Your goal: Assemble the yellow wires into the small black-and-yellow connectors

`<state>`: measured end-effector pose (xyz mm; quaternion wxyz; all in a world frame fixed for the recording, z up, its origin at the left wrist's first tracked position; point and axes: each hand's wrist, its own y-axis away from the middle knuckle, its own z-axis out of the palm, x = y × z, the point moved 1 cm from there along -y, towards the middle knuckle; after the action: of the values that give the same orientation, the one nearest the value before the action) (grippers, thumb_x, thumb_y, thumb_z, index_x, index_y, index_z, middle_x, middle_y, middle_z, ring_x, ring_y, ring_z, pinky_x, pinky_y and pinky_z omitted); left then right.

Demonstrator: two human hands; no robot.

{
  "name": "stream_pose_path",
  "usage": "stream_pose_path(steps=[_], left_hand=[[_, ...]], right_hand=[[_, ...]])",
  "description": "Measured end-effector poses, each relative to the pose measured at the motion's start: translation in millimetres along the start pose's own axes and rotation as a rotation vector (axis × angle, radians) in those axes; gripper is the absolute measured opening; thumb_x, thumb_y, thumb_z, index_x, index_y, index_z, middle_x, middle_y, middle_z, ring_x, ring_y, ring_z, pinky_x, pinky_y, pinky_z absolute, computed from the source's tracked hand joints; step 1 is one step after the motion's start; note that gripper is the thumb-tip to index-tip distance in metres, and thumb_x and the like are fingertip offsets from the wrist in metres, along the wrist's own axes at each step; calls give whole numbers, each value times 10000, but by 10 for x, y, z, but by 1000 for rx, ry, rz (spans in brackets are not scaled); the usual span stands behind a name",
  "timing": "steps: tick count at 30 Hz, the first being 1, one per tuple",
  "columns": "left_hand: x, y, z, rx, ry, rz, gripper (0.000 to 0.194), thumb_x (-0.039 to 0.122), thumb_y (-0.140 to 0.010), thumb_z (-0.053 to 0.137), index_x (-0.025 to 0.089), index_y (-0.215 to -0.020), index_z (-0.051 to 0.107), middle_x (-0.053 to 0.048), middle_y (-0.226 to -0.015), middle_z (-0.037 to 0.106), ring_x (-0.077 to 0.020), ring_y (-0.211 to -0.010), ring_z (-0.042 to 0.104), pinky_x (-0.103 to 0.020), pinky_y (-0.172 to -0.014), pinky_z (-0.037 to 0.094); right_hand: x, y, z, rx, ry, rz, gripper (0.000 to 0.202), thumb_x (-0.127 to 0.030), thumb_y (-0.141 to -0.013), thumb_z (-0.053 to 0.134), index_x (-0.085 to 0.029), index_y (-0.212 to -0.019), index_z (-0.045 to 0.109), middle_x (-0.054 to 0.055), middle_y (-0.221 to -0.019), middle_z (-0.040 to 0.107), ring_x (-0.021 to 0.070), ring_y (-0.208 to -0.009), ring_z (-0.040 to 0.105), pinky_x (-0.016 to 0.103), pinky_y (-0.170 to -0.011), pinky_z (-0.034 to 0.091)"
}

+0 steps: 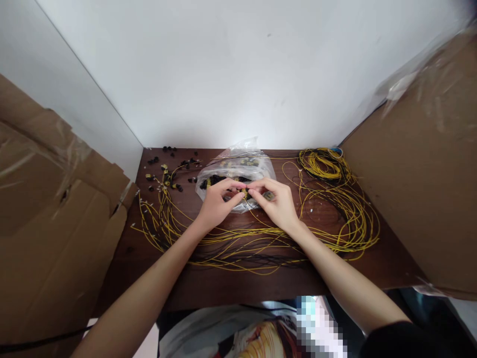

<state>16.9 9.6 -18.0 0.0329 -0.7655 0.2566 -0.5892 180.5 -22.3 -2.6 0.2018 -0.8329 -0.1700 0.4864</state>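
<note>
Both hands meet over a clear plastic bag (pixel 235 172) in the middle of the brown table. My left hand (pixel 223 198) pinches a small black-and-yellow part (pixel 244 193) between thumb and fingertips. From the other side, my right hand (pixel 274 200) grips at the same small part, its fingertips almost touching the left ones. A thin yellow wire (pixel 255 216) trails down from the part. More black and yellow pieces fill the bag beneath the hands. The fingers partly hide the held part, so its exact kind is unclear.
Long yellow and black wires (pixel 238 238) spread across the table under my wrists. A coiled wire bundle (pixel 324 164) lies at the back right. Loose black and yellow pieces (pixel 167 180) are scattered at left. Cardboard (pixel 52 209) stands left, another cardboard panel (pixel 421 164) right, a white wall behind.
</note>
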Motion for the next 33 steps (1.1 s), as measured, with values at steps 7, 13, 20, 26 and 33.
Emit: stream_pose_path(steps=[7,13,20,26,33], left_hand=[[7,-3,0,0,-23,5,183,219,-777,608,145,-930,676,-62,-856,639,-145,-777,587,-256,-682,520],[5,0,1,10,-17,11,171,228,-772,616,149,-909,679,-61,-851,641,-147,-771,591,-252,-669,520],[29,-1,-7,13,-9,11,180,219,-773,615,149,-922,690,-56,-833,627,-140,-754,581,-242,-654,506],[36,1,-12,13,-30,31,185,199,-767,624,175,-932,703,-41,-804,633,-126,-701,571,-236,-626,470],[43,-5,-20,15,-65,40,165,191,-752,641,176,-898,718,-29,-767,628,-116,-660,558,-237,-605,445]], right_hand=[[11,-8,1,13,-9,44,102,-224,-821,581,-181,-834,673,26,-785,676,136,-689,595,271,-664,484],[22,-1,11,5,-7,42,103,-225,-821,578,-183,-835,671,24,-778,676,137,-682,592,274,-659,482],[36,2,5,-17,-2,28,105,-222,-830,569,-181,-838,665,26,-784,669,138,-688,591,276,-666,480],[42,4,15,-29,-4,36,105,-225,-830,569,-182,-830,665,25,-791,672,139,-687,592,275,-665,478],[25,2,12,-34,-2,33,102,-216,-828,570,-182,-825,666,23,-777,669,137,-678,588,273,-655,475]])
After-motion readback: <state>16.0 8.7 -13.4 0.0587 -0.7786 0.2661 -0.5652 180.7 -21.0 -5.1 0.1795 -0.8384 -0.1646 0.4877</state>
